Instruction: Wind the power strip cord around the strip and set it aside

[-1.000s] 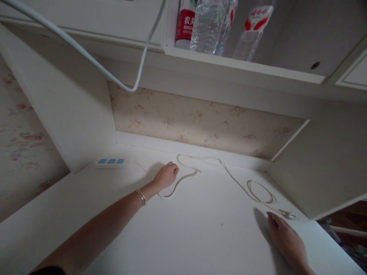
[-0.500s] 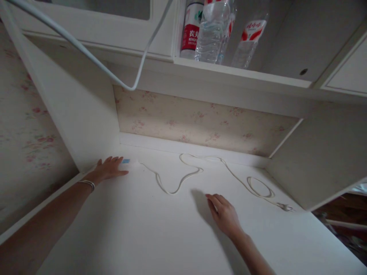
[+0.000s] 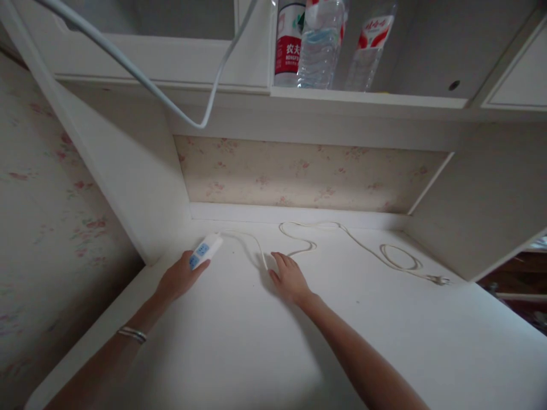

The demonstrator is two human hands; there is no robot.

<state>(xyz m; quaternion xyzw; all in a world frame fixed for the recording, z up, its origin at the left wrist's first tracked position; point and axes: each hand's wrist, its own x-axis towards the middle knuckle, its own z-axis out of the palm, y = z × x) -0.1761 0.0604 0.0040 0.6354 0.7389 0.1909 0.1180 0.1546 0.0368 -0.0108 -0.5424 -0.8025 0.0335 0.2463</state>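
A white power strip point(image 3: 212, 244) with blue socket faces is gripped at its near end by my left hand point(image 3: 178, 277), whose fingers and thumb close round its sides. It looks tilted, close to the white desktop. From its far end runs a thin white cord point(image 3: 256, 242), part of it raised off the surface. My right hand point(image 3: 290, 279) has its thumb and fingers closed on this cord a little to the right of the strip. Beyond that hand the cord winds across the desktop to a small coil point(image 3: 399, 259) and a plug point(image 3: 440, 279) at the right.
Above the white desktop point(image 3: 239, 341) hangs a shelf point(image 3: 371, 98) holding several plastic bottles point(image 3: 320, 54). A thick white bent tube point(image 3: 149, 85) crosses the upper left foreground. White side panels point(image 3: 128, 165) bound the desktop left and right, with flowered wallpaper point(image 3: 299, 171) behind.
My left hand has brought the power strip toward me and turned it, showing its blue sockets. My right hand has moved left and forward and taken hold of the cord. The view has shifted slightly.
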